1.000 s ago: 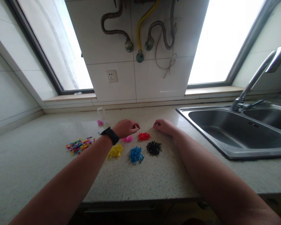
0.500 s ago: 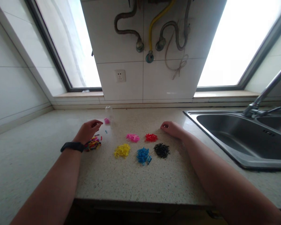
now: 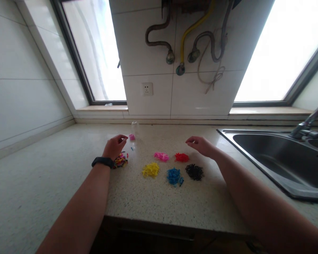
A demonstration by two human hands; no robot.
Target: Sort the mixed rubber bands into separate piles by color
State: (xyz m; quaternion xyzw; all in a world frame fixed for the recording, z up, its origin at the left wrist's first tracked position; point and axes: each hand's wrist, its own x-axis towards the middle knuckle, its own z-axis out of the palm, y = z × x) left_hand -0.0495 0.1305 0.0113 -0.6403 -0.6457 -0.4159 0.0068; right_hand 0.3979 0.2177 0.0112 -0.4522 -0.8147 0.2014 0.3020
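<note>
Small rubber bands lie sorted in piles on the speckled counter: pink [image 3: 161, 156], red [image 3: 181, 157], yellow [image 3: 151, 170], blue [image 3: 174, 175] and black [image 3: 194, 171]. A mixed-colour heap [image 3: 121, 160] sits just under my left hand [image 3: 115, 146], which wears a black wristband and hovers over it with fingers curled and pinched. My right hand [image 3: 200, 145] rests beside the red pile, fingers loosely curled; what either hand holds is too small to see. A small clear container [image 3: 134, 131] with pink bands in it stands just beyond my left hand.
A steel sink [image 3: 278, 158] with a tap [image 3: 310, 121] fills the right side of the counter. Tiled wall with a socket [image 3: 147, 89] and hoses stands behind, windows on either side. The counter's front edge [image 3: 175, 225] runs below the piles.
My left hand has moved left from the pink and red piles to the mixed heap. The camera has swung left, so the sink slid toward the right edge. My right hand stayed put.
</note>
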